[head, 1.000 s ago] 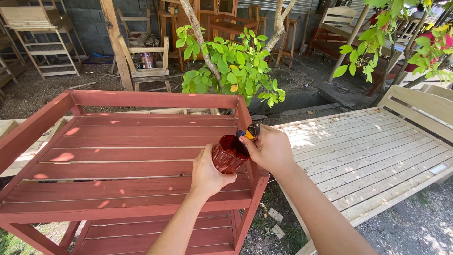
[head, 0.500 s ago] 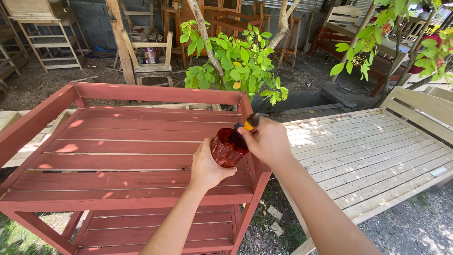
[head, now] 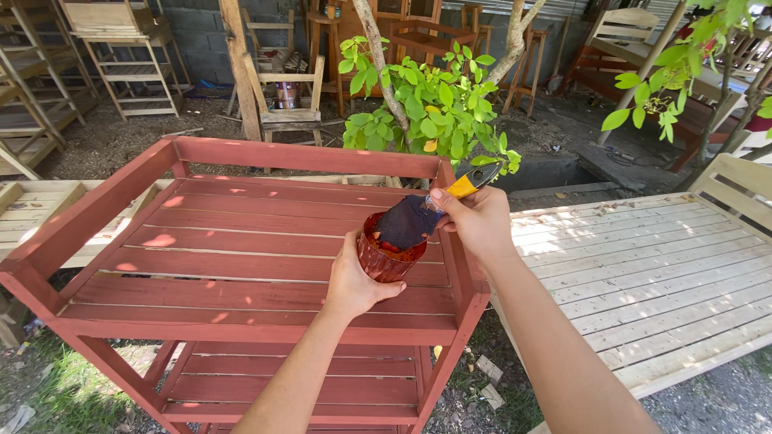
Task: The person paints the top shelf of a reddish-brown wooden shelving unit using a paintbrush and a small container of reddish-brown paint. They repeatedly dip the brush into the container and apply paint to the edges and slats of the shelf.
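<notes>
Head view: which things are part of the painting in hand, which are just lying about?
In use:
- left hand holding the red-stained paint cup
- right hand holding the yellow-handled brush, bristles at the cup's mouth
- red slatted shelf unit under both hands

Lying about:
- unpainted slatted panel, right
- bare wooden chair behind
- leafy shrub
- bare shelf frames, far left

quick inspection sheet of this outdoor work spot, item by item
surface: red slatted wooden shelf unit, painted, lower shelf beneath
job's things: red paint-stained cup; yellow-handled paintbrush, bristles at the cup's mouth
clutter: wood scraps on the ground
grippers: left hand holds the cup; right hand grips the paintbrush
cables: nothing seen
surroundings: unpainted slatted panel to the right, leafy small tree, bare wooden chair behind
</notes>
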